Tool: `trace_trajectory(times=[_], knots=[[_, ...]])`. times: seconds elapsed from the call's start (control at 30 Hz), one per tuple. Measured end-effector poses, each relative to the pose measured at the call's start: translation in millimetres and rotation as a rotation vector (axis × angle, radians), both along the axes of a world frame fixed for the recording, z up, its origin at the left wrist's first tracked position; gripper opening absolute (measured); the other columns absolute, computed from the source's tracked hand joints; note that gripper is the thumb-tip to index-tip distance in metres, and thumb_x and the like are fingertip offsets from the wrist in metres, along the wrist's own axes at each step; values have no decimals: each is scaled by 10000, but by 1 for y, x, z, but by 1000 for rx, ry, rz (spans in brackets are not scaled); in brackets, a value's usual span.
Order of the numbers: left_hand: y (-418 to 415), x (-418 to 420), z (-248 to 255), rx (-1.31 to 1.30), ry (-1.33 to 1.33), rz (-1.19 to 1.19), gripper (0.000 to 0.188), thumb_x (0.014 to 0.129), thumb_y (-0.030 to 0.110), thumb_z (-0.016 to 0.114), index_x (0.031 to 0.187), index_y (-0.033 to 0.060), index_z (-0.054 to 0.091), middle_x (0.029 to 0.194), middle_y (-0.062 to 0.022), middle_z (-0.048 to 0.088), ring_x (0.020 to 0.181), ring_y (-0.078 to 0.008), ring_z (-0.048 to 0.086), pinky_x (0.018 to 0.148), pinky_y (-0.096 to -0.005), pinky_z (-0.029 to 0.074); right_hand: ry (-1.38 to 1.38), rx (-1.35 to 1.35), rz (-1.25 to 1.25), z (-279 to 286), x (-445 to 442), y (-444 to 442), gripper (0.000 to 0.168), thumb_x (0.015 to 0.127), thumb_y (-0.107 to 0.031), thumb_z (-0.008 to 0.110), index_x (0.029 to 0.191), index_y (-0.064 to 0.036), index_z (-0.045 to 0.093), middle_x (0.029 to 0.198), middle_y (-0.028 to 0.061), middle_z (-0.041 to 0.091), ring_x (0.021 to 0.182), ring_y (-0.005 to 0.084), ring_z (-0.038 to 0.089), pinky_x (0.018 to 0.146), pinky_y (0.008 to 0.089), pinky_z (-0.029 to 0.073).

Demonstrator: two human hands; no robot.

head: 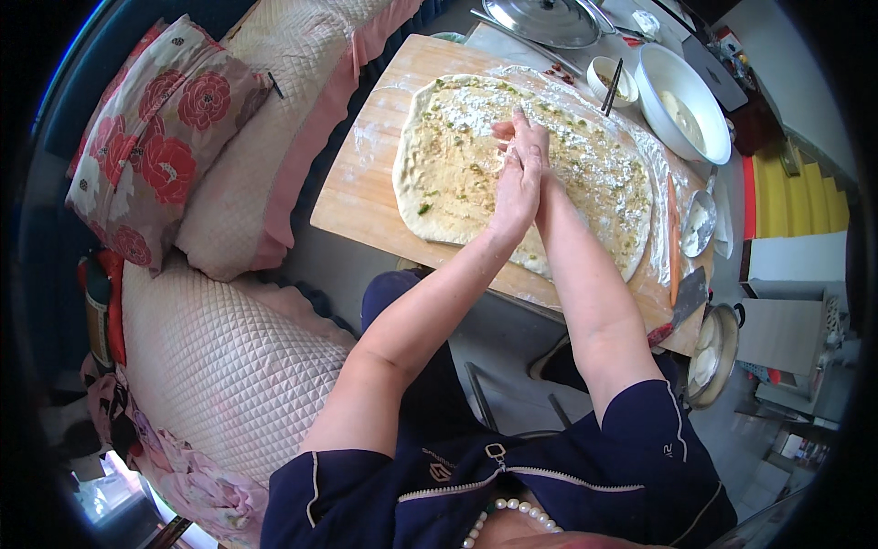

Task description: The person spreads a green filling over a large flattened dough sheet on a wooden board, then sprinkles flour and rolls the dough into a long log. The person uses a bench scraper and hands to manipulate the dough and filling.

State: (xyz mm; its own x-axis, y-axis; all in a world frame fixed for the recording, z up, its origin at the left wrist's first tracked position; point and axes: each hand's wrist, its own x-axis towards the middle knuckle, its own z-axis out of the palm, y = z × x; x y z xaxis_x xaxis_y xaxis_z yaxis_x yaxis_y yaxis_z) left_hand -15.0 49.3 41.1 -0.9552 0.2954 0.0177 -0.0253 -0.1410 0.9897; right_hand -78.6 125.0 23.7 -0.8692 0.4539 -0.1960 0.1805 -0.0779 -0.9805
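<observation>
A broad sheet of rolled-out dough (453,185) covers much of the wooden board (363,171). It bears scattered chopped green onion, white flour and a yellowish coating. Above its middle, my left hand (516,195) and my right hand (531,141) are pressed palm to palm with fingers stretched forward, some of the right fingers apart. Flour or dough clings to the skin; no tool shows in either hand. The surfaces between the palms are hidden. Along the board's right side lie a slim wooden rolling pin (673,240) and a broad-bladed tool (691,296) with a red handle.
Beyond the dough stand a small bowl (600,72) with chopsticks (612,86) across it and a large white basin (717,134) containing dough. A floured metal ladle (699,223), metal lid (542,24) and laptop (713,72) are nearby. A pan (731,357) sits lower right. Left is a quilted sofa (233,343).
</observation>
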Motion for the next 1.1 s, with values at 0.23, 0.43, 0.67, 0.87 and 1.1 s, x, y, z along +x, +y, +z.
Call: trace_trajectory(times=[0.23, 0.43, 0.67, 0.87, 1.1], knots=[[-11, -31, -13, 441, -641, 7, 863, 895, 681, 318, 1436, 10, 280, 1459, -193, 312, 1362, -271, 270, 1089, -347, 239, -86, -72, 322, 51, 56, -53, 748, 911, -659, 303, 1277, -44, 521, 1398, 206, 401, 1295, 328, 362, 1084, 449, 274], [-36, -64, -36, 441, -436, 150, 578, 962, 481, 399, 1356, 58, 398, 1271, -119, 470, 1132, -239, 455, 975, -342, 367, 332, 270, 406, 41, 69, -65, 563, 994, -403, 363, 1453, -89, 277, 1481, 172, 302, 1384, 259, 252, 1140, 355, 181], [-40, -80, -52, 308, -258, 195, 748, 928, 590, 370, 1422, 34, 293, 1407, -168, 357, 1248, -296, 393, 1047, -411, 322, 261, 510, 227, 26, 56, -45, 577, 940, -469, 440, 1362, -75, 417, 1437, 235, 328, 1345, 354, 294, 1108, 440, 224], [-32, -69, -12, 49, -305, 362, 618, 957, 499, 363, 1406, 74, 357, 1373, -96, 435, 1215, -245, 399, 1008, -399, 334, 83, 443, 179, 47, 84, 20, 343, 890, -159, 546, 1196, -6, 532, 1341, 198, 462, 1255, 295, 440, 1069, 364, 357], [-50, -79, -31, 1, -153, 309, 418, 979, 344, 392, 1299, 97, 499, 1239, -33, 555, 1018, -173, 483, 896, -342, 389, -73, 1171, -643, -13, 220, 232, 227, 769, -84, 653, 987, -42, 608, 1018, 115, 592, 971, 278, 574, 835, 368, 462]])
